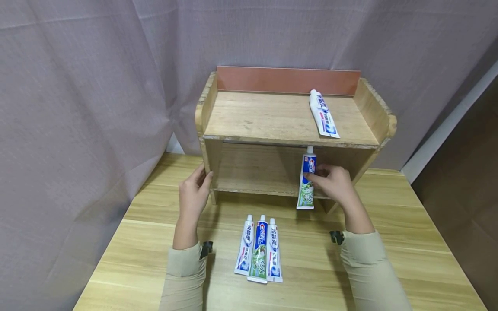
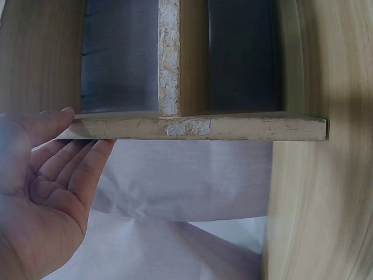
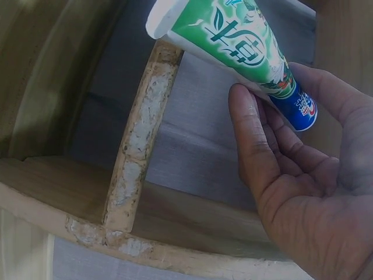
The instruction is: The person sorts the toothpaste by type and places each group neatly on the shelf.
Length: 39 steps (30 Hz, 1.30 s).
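Note:
My right hand (image 1: 335,183) pinches a blue and green toothpaste tube (image 1: 306,196) between thumb and fingers. The tube stands nearly upright, cap at the top, before the right part of the lower compartment of a wooden shelf (image 1: 256,116). In the right wrist view its green end overlaps the edge of the middle board (image 3: 137,157). With thumb on one face and fingers on the other, my left hand (image 1: 194,192) grips the shelf's left side panel (image 2: 250,128) by its front edge. A white toothpaste tube (image 1: 324,115) lies on the upper board, right of centre.
On the wooden table (image 1: 148,242), in front of the shelf, lie three toothpaste tubes side by side: a blue and green one (image 1: 258,255) between a left white one (image 1: 245,246) and a right white one (image 1: 274,252). Grey cloth (image 1: 97,86) hangs behind the shelf.

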Tool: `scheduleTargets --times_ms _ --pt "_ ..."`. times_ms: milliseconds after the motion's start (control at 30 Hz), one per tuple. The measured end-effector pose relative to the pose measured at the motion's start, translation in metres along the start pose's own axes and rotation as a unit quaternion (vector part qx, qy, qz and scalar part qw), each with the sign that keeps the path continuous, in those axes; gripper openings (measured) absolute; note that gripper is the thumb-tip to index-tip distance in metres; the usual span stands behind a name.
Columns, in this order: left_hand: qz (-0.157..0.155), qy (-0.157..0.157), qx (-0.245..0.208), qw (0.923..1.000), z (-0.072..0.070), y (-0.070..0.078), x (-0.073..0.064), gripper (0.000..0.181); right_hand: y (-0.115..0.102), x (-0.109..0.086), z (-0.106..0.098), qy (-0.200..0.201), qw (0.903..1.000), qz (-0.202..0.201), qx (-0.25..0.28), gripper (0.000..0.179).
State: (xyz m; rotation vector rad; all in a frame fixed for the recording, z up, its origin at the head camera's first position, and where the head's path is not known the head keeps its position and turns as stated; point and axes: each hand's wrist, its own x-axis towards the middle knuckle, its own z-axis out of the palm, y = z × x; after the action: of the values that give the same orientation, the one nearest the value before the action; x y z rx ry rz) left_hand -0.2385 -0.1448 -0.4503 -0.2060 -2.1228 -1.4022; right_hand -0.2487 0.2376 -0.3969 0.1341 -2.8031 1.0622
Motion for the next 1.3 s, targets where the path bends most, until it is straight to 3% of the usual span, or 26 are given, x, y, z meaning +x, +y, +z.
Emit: scheduleTargets --times_ms 867,1300 --pt "0.004 0.002 0.001 1.0 0.0 0.0 0.0 0.034 0.003 0.01 0.0 -0.009 0.9999 0.006 -0.009 0.052" --pt "-0.005 0.005 -0.005 1.0 0.001 0.0 0.0 0.033 0.004 0.018 0.001 -0.018 0.9997 0.006 0.016 0.055"
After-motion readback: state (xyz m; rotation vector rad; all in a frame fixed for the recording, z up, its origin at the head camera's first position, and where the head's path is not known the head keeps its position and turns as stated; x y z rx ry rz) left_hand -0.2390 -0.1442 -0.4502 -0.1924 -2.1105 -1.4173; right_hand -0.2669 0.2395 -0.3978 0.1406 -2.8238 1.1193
